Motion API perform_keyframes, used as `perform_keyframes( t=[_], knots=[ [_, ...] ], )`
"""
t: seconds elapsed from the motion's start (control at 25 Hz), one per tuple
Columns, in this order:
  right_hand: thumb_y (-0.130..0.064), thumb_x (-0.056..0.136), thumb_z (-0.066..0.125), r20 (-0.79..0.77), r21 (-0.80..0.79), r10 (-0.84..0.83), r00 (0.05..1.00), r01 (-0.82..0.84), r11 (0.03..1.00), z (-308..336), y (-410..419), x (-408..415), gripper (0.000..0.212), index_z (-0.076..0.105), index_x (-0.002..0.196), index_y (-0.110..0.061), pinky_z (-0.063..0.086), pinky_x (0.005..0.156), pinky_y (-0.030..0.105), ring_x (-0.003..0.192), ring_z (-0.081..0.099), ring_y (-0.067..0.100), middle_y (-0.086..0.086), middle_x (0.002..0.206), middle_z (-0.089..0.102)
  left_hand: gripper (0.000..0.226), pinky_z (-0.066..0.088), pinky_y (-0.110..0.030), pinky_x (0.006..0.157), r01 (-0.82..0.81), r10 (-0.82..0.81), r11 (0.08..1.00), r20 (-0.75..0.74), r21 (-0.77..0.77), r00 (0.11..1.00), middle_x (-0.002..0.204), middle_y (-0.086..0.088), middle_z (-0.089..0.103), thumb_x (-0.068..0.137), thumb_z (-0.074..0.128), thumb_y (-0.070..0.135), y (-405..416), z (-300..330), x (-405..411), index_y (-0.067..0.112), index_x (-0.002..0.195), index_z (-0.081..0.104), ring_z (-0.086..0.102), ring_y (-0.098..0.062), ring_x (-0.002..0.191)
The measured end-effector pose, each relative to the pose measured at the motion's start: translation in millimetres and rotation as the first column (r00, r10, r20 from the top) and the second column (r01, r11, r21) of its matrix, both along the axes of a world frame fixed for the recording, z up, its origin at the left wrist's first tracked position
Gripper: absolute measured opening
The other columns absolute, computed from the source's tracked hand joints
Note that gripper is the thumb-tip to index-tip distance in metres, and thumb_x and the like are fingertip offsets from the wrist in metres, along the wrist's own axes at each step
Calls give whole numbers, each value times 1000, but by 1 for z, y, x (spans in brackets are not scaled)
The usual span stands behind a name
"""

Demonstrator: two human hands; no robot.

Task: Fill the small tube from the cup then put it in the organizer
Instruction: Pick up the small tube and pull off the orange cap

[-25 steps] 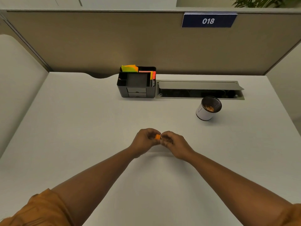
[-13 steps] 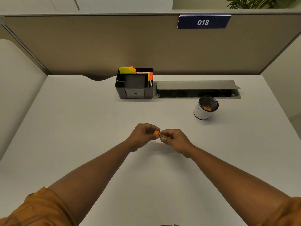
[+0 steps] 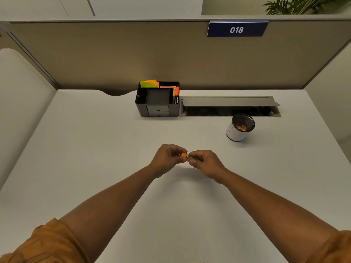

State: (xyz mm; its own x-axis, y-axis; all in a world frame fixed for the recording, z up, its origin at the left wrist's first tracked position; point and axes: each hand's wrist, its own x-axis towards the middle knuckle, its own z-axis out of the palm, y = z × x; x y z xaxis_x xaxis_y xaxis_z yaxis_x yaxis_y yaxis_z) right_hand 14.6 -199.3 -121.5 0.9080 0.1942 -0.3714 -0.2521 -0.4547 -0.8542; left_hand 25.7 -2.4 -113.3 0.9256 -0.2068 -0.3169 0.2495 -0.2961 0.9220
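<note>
Above the middle of the white desk, both my hands meet on a small clear tube (image 3: 190, 158) with an orange cap (image 3: 183, 155). My left hand (image 3: 168, 158) pinches the orange cap. The tube's clear body, mostly hidden by fingers, sits in my right hand (image 3: 205, 162). A white cup (image 3: 238, 130) with a dark inside and small orange-brown pieces at its bottom stands to the right, further back. The black desk organizer (image 3: 158, 100) sits at the back centre, holding sticky notes and markers.
A long cable tray (image 3: 229, 107) with its lid raised is set into the desk right of the organizer, just behind the cup. A beige partition (image 3: 133, 54) with a "018" sign closes the desk's back. Side panels stand left and right.
The hands stay joined on the tube and have shifted slightly; the orange cap now shows a little more between the fingers. Cup and organizer have not moved.
</note>
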Motion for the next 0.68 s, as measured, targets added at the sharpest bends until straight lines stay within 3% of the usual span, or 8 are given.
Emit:
perform_keyframes(
  t=[0.16, 0.32, 0.4, 0.48, 0.56, 0.68],
  knots=[
    [-15, 90, 72, -56, 10, 35, 998, -35, 999, -1, -1, -1, 26, 74, 116, -16, 58, 93, 40, 99, 69, 21, 2, 108, 74, 25, 61, -38, 91, 63, -64, 998, -32, -18, 997, 98, -11, 79, 81, 79, 0, 4, -1, 0, 11, 102, 77, 75, -26, 93],
    [-17, 89, 73, -41, -17, -5, 999, 5, 1000, -4, -4, -4, 21, 74, 109, -22, 57, 91, 41, 98, 68, 22, 1, 105, 74, 26, 60, -36, 89, -32, 32, 999, -12, -6, 999, 102, -11, 78, 82, 80, 5, 2, -4, -3, 8, 107, 75, 75, -22, 92],
    [-14, 90, 71, -56, -21, -5, 998, 4, 1000, -7, -6, -6, 21, 71, 109, -22, 56, 92, 40, 102, 68, 23, 2, 107, 73, 25, 58, -38, 92, -95, 81, 986, -108, -135, 991, 106, -15, 74, 86, 75, 3, 3, -8, -5, 4, 111, 71, 71, -23, 94],
    [-10, 91, 68, -85, -4, -20, 996, 20, 1000, -11, -8, -7, 22, 67, 109, -23, 54, 96, 40, 107, 67, 24, 3, 112, 72, 23, 56, -38, 97, -212, 122, 931, -295, -298, 948, 105, -16, 71, 91, 69, 1, 5, -15, -8, 0, 113, 66, 70, -26, 97],
    [-7, 94, 65, -101, 6, -38, 994, 39, 999, -12, -10, -8, 23, 63, 111, -22, 52, 98, 40, 111, 65, 24, 4, 116, 70, 18, 54, -36, 94, -302, 166, 907, -408, -295, 898, 103, -14, 69, 93, 67, 5, 5, -27, -11, 5, 111, 64, 67, -25, 96],
    [-4, 96, 59, -115, 3, -51, 992, 52, 999, -11, -16, -6, 24, 58, 111, -22, 50, 95, 35, 114, 62, 25, 4, 121, 66, 10, 47, -31, 75, -338, 221, 917, -435, -213, 873, 97, -12, 68, 94, 66, 8, 2, -42, -13, 9, 104, 65, 61, -24, 87]
  ],
)
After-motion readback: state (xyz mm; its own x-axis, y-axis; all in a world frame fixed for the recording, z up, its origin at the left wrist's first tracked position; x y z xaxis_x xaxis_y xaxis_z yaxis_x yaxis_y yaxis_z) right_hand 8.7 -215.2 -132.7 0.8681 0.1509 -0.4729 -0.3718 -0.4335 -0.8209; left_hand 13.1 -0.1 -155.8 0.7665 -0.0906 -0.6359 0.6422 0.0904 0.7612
